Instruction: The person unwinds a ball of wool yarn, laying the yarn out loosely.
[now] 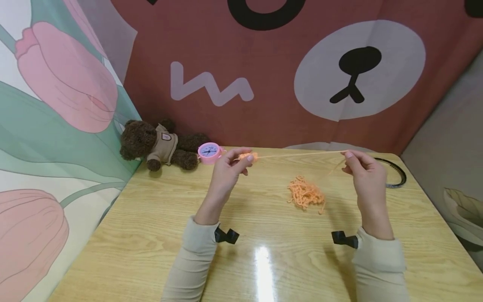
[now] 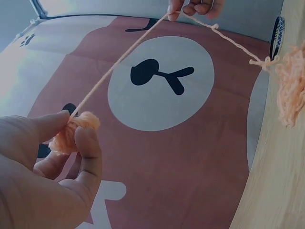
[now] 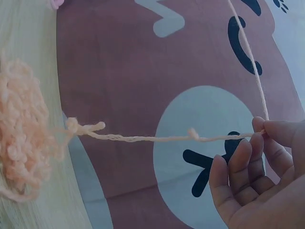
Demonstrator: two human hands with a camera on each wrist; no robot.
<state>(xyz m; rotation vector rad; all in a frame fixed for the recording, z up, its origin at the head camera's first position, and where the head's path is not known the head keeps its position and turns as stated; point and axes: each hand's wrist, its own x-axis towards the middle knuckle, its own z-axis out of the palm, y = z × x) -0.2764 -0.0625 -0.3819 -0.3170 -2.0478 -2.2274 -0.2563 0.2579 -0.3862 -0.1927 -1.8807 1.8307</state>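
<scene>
My left hand (image 1: 227,168) pinches a small wound bundle of orange yarn (image 2: 76,132) between thumb and fingers, above the table's back part. From that bundle a single yarn strand (image 1: 298,154) runs taut across to my right hand (image 1: 367,173), which pinches it between thumb and forefinger. Beyond the right fingertips the strand hangs down to a loose, tangled yarn heap (image 1: 306,193) on the table. In the right wrist view this lower length shows a small knot-like bump (image 3: 193,134) and a short looped end near the heap.
A wooden table (image 1: 264,226) fills the lower view, against a curtain with a printed bear face. At the back left lie a brown teddy bear (image 1: 162,144) and a pink alarm clock (image 1: 209,152). A dark ring-shaped band (image 1: 403,178) lies behind my right hand.
</scene>
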